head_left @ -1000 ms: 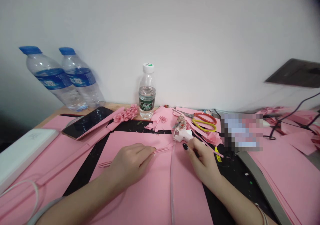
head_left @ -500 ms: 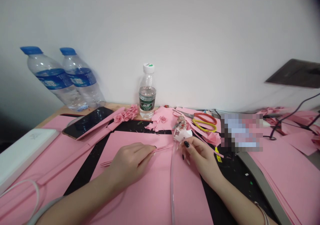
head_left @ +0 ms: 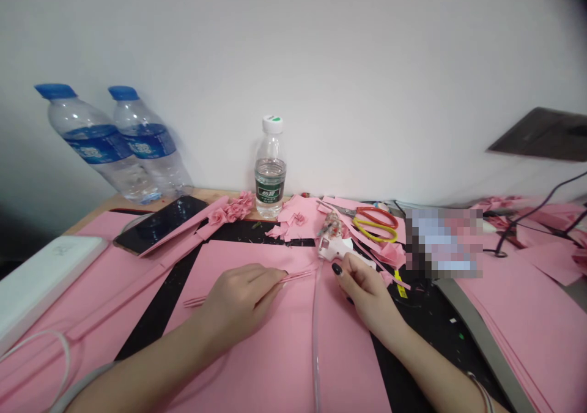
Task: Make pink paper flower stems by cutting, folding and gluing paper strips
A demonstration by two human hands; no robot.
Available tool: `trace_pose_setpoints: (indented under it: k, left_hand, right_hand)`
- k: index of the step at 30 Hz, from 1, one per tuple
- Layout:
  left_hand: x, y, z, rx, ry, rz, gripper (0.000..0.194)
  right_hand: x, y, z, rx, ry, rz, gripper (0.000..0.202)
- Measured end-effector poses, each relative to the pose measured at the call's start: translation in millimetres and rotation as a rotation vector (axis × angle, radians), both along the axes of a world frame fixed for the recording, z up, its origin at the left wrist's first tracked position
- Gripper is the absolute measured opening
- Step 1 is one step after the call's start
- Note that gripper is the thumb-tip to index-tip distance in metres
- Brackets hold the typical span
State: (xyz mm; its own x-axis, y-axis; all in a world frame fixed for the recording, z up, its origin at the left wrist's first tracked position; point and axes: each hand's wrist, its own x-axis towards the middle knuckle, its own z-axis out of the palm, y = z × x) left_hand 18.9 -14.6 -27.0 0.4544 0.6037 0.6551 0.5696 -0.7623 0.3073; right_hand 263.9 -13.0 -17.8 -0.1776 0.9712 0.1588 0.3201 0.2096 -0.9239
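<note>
My left hand is closed on thin folded pink paper strips, whose ends stick out on both sides of it above a large pink sheet. Just right of the strips, my right hand has its fingers curled in, thumb towards the left; whatever they may hold is hidden. Directly behind that hand lies a white glue gun, with a clear glue stick running from it towards me over the sheet. Red and yellow handled scissors lie behind.
A small water bottle stands by the wall, two larger bottles lean at the left. Paper roses, a phone and a white box-like device lie left. Pink sheets and black cables are at right.
My right hand has drawn back slightly, its fingers curling in more, and more of the glue gun shows. My left hand has hardly moved.
</note>
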Motion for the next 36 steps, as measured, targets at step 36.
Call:
trace_pose_setpoints:
  k: [36]
  left_hand:
    - [13.9, -11.9, -3.0, 0.077, 0.046, -0.15, 0.019]
  right_hand:
    - [-13.0, -15.3, 4.7, 0.528, -0.27, 0.31, 0.016]
